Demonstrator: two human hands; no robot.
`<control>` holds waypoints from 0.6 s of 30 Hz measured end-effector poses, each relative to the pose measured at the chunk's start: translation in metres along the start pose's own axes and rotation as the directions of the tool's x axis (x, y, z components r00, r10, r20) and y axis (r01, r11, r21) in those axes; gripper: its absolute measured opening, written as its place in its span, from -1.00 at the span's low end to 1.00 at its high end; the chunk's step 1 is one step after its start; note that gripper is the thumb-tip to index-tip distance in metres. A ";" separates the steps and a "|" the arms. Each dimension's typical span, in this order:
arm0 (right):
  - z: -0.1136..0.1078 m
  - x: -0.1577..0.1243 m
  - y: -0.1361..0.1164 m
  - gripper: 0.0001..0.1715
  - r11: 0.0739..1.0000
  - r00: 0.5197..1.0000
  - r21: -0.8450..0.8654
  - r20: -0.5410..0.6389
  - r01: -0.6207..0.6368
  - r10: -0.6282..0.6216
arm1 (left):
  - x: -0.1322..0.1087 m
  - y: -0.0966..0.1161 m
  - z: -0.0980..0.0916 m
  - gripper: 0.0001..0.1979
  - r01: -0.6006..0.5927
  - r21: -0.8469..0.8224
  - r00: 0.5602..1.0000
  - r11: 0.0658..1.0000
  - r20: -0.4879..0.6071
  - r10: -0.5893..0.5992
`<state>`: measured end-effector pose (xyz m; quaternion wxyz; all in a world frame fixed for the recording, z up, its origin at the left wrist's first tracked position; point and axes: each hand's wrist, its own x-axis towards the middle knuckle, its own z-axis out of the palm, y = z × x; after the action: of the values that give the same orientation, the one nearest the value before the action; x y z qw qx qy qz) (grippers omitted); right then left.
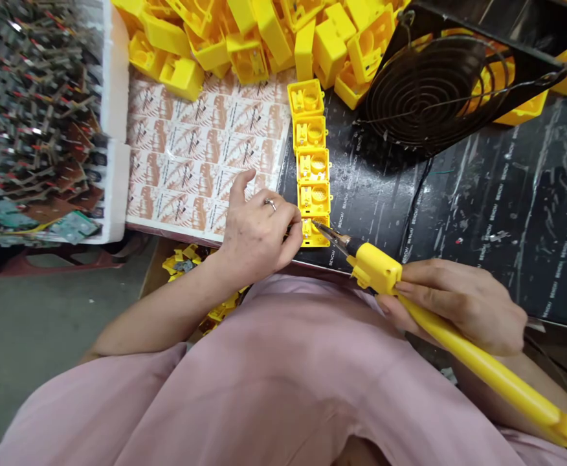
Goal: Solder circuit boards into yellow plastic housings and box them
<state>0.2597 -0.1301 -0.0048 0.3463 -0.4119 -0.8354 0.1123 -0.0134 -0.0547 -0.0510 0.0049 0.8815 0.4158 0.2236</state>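
A row of several open yellow plastic housings (313, 166) runs along the table toward my body. At the left edge of the nearest housing (315, 232), my left hand (261, 232) has its thumb and fingers pinched together; what they hold, if anything, is hidden. My right hand (458, 301) is wrapped around a soldering iron (375, 268) with a long yellow handle. Its metal tip reaches into the nearest housing from the right, close to my left fingertips.
A heap of yellow housings (264, 39) lies at the back. The black fan (424, 97) with a wire guard stands at the back right. On the left, a white foam tray (116, 116) holds many circuit boards. Below the table edge is a box with yellow parts (220, 310).
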 end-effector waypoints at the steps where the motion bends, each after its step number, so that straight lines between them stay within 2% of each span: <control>1: 0.001 0.003 -0.001 -0.77 0.999 0.999 0.003 -0.009 0.043 -0.043 | 0.000 0.000 0.001 -0.84 0.000 -0.002 1.000 1.000 0.004 0.000; 10: 0.001 0.014 0.001 -0.83 0.993 0.992 -0.018 0.058 0.116 -0.115 | 0.002 -0.001 0.000 -0.84 -0.089 -0.041 0.995 0.995 -0.049 0.086; 12: -0.002 0.015 0.002 -0.83 0.994 0.991 -0.014 0.086 0.107 -0.106 | 0.002 -0.002 -0.001 -0.85 -0.079 -0.063 0.996 0.995 -0.036 0.076; 15: -0.005 0.017 0.002 -0.74 0.997 0.995 -0.006 0.066 0.080 -0.079 | 0.002 -0.002 -0.002 -0.84 -0.070 -0.072 0.997 0.995 -0.022 0.068; 18: -0.004 0.019 0.000 -0.76 0.996 0.994 -0.020 0.058 0.090 -0.089 | 0.002 -0.002 -0.004 -0.84 -0.025 -0.106 0.999 0.994 0.043 0.030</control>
<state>0.2550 -0.1156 0.0076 0.3223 -0.3744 -0.8638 0.0990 -0.0154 -0.0524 -0.0468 0.0575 0.8904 0.3912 0.2257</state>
